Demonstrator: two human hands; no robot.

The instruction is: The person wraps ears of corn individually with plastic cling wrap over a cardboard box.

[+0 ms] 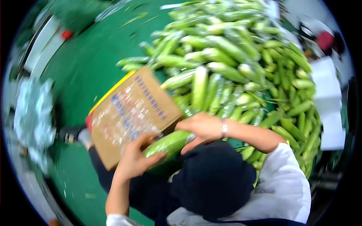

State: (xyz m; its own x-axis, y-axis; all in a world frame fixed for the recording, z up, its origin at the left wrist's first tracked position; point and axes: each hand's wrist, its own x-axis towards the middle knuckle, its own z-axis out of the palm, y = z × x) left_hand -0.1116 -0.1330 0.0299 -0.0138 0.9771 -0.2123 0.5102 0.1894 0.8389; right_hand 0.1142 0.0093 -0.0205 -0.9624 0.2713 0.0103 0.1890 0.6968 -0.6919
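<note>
An ear of corn (pixel 168 146) in its green husk lies tilted between my two hands, with a shiny surface like clear film. My left hand (pixel 137 155) is closed around its lower left end, thumb along the near side. At the upper right end, my right hand (pixel 200 129) grips the tip with bent fingers. Small greyish bits show at the fingertips, too blurred to name. Just beyond the corn is a cardboard box (pixel 152 96) with blue and red print and shiny clear plastic film (pixel 122 118) over its top.
A large heap of corn (pixel 226 52), much of it film-wrapped, spreads ahead and right over the green floor (pixel 83 75). Unwrapped-looking ears (pixel 298 113) lie at the right. Pale blue plastic bags (pixel 34 116) stand at the left. A dark cap (pixel 215 180) fills the lower middle.
</note>
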